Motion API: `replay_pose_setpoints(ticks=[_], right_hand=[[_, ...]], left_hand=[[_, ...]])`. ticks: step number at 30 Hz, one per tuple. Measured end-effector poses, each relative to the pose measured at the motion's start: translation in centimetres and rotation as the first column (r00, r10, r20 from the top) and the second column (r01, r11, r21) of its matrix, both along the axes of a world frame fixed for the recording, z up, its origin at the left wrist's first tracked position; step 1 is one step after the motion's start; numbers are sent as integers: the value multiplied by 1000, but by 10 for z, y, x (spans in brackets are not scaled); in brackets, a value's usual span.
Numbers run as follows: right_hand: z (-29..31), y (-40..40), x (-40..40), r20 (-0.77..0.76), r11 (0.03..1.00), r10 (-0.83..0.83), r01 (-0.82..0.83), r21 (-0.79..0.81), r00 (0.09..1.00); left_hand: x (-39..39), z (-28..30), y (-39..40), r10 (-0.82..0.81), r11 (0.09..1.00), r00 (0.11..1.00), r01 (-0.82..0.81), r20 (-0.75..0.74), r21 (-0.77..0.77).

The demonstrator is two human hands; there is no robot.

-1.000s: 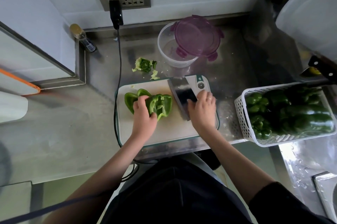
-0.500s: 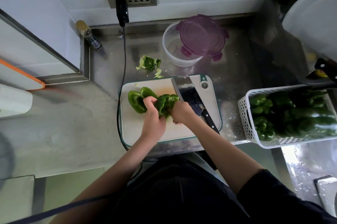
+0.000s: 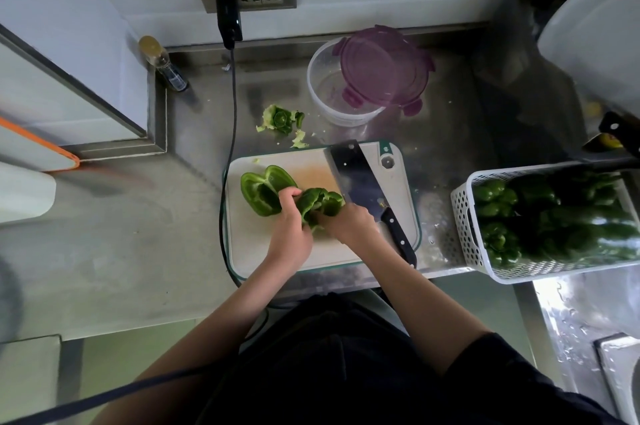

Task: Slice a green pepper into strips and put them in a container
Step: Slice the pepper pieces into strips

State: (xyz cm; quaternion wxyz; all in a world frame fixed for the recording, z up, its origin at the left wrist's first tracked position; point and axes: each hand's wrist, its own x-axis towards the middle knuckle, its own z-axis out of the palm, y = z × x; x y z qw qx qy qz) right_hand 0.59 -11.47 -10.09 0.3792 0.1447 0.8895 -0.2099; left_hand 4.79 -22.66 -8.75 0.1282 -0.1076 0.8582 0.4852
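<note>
Centre of frame: 2 hands at work on a split green pepper on the cutting board (image 3: pixel 249 244). Left hand (image 3: pixel 290 237) curled round the right-hand pepper piece (image 3: pixel 320 201); right hand (image 3: pixel 346 222) pinching the same piece from the other side, fingertips hidden beneath it. Second pepper half (image 3: pixel 265 190) lying cut side up just left of the hands, on the board. Cleaver (image 3: pixel 360 178) set down unheld, blade flat along the board's right part, black handle reaching the lower right corner and seemingly past the edge. Risks, as judged: right wrist just beside the blade, so a sideways pull while tearing or flattening the piece could brush the edge; a nudge on the projecting handle could tip the cleaver off the surface (image 3: pixel 138 251). Upper centre: clear container (image 3: pixel 323 92) with purple lid (image 3: pixel 384 68) resting askew over much of its mouth, likely to block or spill strips unless shifted. Core scraps (image 3: pixel 280 118) lying between board and container.
</note>
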Motion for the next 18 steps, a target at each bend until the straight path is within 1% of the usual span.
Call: replay_pose_setpoints(ticks=[3, 7, 11, 14, 16, 18], right_hand=[[0, -1, 1, -10, 998, 44, -45, -36, 999], [2, 2, 3, -8, 994, -6, 5, -109, 1000], [0, 3, 2, 6, 989, 5, -4, -145, 1000], [-3, 5, 5, -6, 978, -60, 58, -200, 998], [-10, 3, 5, 35, 975, -87, 92, -205, 996], [-18, 2, 3, 92, 979, -73, 89, -183, 993]], left_hand=[[-5, -4, 1, -56, 997, 997, 52, 61, 63], [-13, -9, 2, -115, 992, 988, 110, 102, 54], [-16, -8, -1, -150, 988, 977, 141, 151, 67], [-16, -7, -1, -163, 986, 971, 154, 173, 62], [-16, -7, -2, -168, 985, 970, 161, 176, 56], [-17, -6, -2, -169, 985, 968, 162, 185, 50]])
